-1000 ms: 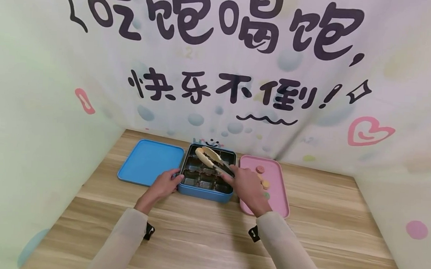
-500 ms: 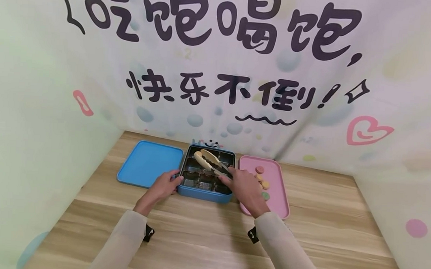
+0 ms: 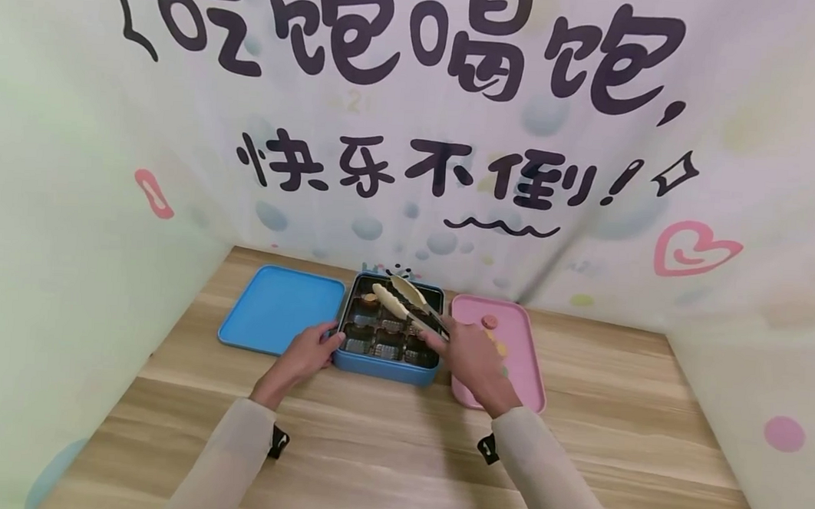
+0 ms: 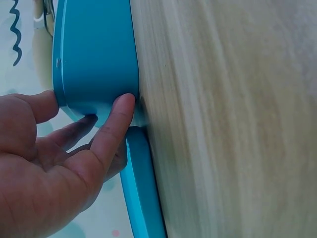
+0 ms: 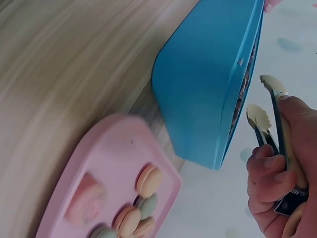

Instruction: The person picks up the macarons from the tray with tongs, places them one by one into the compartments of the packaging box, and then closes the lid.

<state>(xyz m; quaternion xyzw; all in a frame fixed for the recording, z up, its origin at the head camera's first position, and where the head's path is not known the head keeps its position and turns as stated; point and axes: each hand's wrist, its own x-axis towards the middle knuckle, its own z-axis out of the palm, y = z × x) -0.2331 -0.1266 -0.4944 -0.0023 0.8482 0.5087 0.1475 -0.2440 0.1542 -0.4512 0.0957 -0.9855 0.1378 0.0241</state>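
The R hand [image 3: 473, 355] held the tongs [image 3: 392, 304], tips apart, over the blue box [image 3: 384, 369]. The L hand [image 3: 308, 351] was spread wide, touching the box's near L corner. A tan macaron [image 3: 369, 299] sat inside the box, L side; can't tell which cell. R of the box: a pink tray [image 3: 528, 355] w/ other macarons [image 5: 148, 181]. L of it: a blue lid [image 3: 287, 310].

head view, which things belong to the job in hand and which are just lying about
Seem part of the job:
tongs, held in the right hand
blue box, touched by the left hand
small round piece inside it
pink tray bearing macarons

Apparently just lying about:
blue lid-like panel, flat beside the box
lettered backdrop, only scenery
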